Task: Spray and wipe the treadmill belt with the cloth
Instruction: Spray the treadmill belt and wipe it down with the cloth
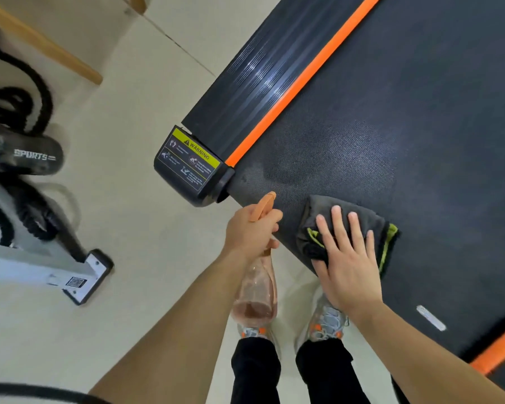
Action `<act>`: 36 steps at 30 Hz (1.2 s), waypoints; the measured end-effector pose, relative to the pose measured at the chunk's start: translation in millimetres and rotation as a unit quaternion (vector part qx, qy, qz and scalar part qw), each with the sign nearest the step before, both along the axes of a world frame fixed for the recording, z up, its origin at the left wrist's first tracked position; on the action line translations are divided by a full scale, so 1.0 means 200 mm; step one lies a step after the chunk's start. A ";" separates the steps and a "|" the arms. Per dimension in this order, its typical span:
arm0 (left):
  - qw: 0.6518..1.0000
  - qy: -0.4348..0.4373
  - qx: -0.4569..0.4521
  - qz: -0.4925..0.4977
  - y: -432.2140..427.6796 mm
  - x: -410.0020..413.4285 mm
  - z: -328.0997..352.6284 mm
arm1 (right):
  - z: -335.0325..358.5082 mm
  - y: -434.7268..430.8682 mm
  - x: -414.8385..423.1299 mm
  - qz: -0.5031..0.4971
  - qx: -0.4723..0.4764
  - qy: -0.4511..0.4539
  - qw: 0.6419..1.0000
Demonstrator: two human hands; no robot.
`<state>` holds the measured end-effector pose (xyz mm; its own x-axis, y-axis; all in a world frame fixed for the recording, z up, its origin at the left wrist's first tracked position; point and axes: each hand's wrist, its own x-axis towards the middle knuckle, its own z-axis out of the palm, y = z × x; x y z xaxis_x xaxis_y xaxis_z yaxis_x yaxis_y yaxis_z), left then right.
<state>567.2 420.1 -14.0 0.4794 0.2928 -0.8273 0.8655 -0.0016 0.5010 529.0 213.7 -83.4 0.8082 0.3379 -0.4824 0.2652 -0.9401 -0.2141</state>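
Bottle (255,290), clear pink, a little liquid pooled at its base, hangs from the left hand (250,231), fingers clamped on its orange trigger head. Right hand (346,263) at 3 o'clock lies flat, fingers apart, on the folded cloth (318,223) at the belt (391,126) edge.

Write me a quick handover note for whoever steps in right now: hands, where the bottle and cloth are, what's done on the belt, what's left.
Left hand: closed around the neck of the spray bottle, nozzle pointing at the treadmill belt. A little pinkish liquid sits at the bottom of the bottle.
Right hand: flat, fingers spread, pressing the folded dark cloth onto the belt near its rear edge.
Done: a lighter misted patch shows on the belt ahead of the nozzle, so that corner looks sprayed.
Left: wipe that patch, then spray and wipe the rest of the belt, which shows no such mist.
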 end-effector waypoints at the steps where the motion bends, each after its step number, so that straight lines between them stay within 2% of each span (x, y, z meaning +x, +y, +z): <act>1: 1.000 0.005 0.000 0.002 0.02 -0.03 0.00 | 0.00 0.01 0.00 -0.010 0.000 0.003 1.000; 5: 0.999 0.006 0.036 0.018 0.10 -0.11 -0.01 | 0.02 0.08 -0.01 -0.027 0.009 0.013 1.000; 10: 0.997 0.018 0.069 0.004 0.20 -0.18 -0.02 | 0.02 0.22 0.02 0.029 0.053 0.023 0.998; 14: 0.999 0.005 0.042 -0.009 0.28 -0.20 -0.04 | -0.02 0.40 0.31 -0.057 0.062 -0.021 0.996; 17: 0.998 -0.037 0.049 -0.021 0.33 -0.20 -0.07 | -0.07 0.58 0.64 -0.124 0.069 -0.057 0.988; 20: 0.997 -0.068 0.037 0.008 0.36 -0.18 -0.08 | -0.10 0.65 0.64 -0.060 0.067 -0.093 0.992; 22: 0.997 -0.067 0.028 0.016 0.38 -0.15 -0.08 | -0.10 0.53 0.43 0.070 0.067 -0.097 0.991; 24: 0.998 -0.064 0.014 0.014 0.38 -0.12 -0.06 | -0.09 0.31 0.20 0.199 0.056 -0.084 0.975; 26: 0.998 -0.070 0.006 0.001 0.38 -0.09 -0.06 | -0.08 0.15 0.11 0.250 0.041 -0.074 0.964; 28: 0.997 -0.072 0.012 -0.009 0.39 -0.07 -0.07 | -0.09 0.17 0.18 0.236 0.046 -0.054 0.969; 33: 0.998 -0.061 0.026 -0.018 0.42 -0.01 -0.07 | -0.09 0.57 0.49 0.107 0.066 -0.047 0.991; 36: 0.997 -0.058 0.016 -0.052 0.40 0.03 -0.04 | -0.09 0.41 0.31 0.118 0.056 -0.048 0.990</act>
<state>572.2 500.0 -22.1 0.6000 0.2626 -0.7557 0.7964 -0.1063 0.5954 591.5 296.4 -100.9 0.7408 0.5697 -0.3559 0.4992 -0.8214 -0.2758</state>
